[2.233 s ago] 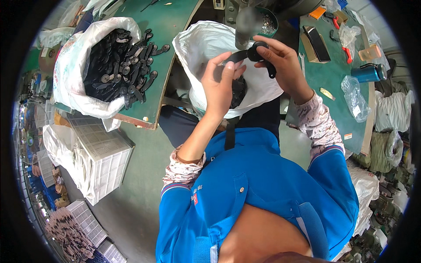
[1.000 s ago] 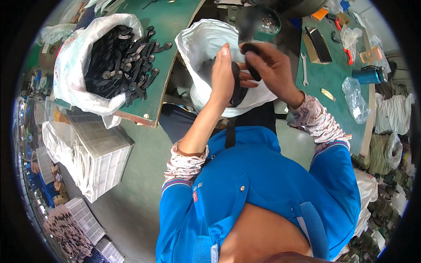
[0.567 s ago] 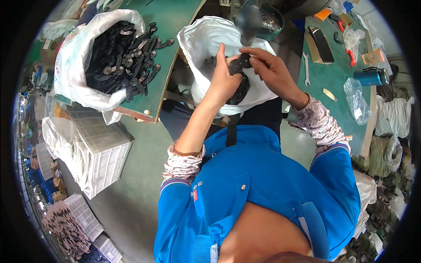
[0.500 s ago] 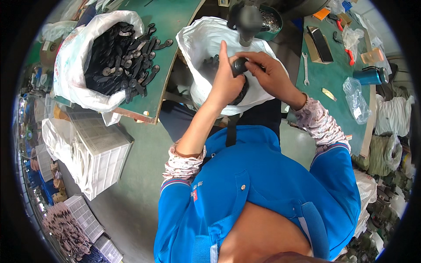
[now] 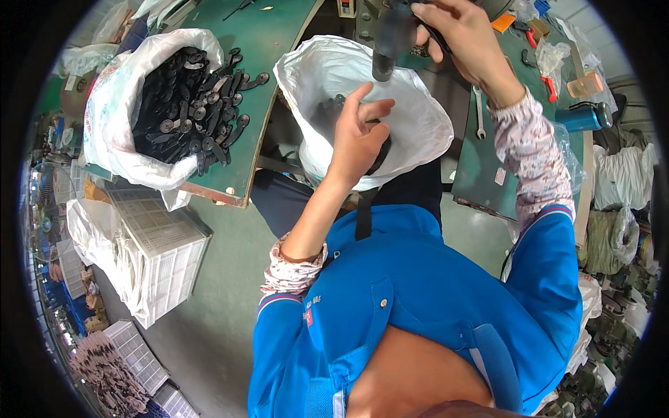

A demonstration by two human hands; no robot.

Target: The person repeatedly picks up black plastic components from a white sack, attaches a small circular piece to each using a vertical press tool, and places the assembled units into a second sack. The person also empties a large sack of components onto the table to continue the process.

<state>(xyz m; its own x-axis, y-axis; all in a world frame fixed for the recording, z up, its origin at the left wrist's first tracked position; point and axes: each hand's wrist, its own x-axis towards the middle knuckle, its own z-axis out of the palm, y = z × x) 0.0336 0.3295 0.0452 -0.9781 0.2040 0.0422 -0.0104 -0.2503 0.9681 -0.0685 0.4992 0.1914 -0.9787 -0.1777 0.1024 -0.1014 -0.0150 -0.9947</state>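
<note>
My left hand (image 5: 357, 139) hovers over a white sack (image 5: 425, 132), palm turned inward, its fingers spread apart. Inside the sack lie black parts (image 5: 329, 111); more black shows just beneath my left hand, and whether any of it touches the hand I cannot tell. Up and to the right, my right hand (image 5: 463, 42) has curled fingers beside a dark, blurred machine head (image 5: 391, 42) with a downward cylinder. Something dark lies along those fingers, too unclear to name.
A second white sack (image 5: 111, 132) spills black flat parts (image 5: 209, 111) with round ends onto the green left table (image 5: 272, 42). On the right table lie a wrench (image 5: 479, 115), a blue flask (image 5: 585, 117) and red-handled tools (image 5: 549, 89). White crates (image 5: 167, 258) stand on the floor.
My hands have parted. The right one rose up and right to the machine head; the black round piece between them no longer shows there. My left hand stayed over the sack, fingers spreading.
</note>
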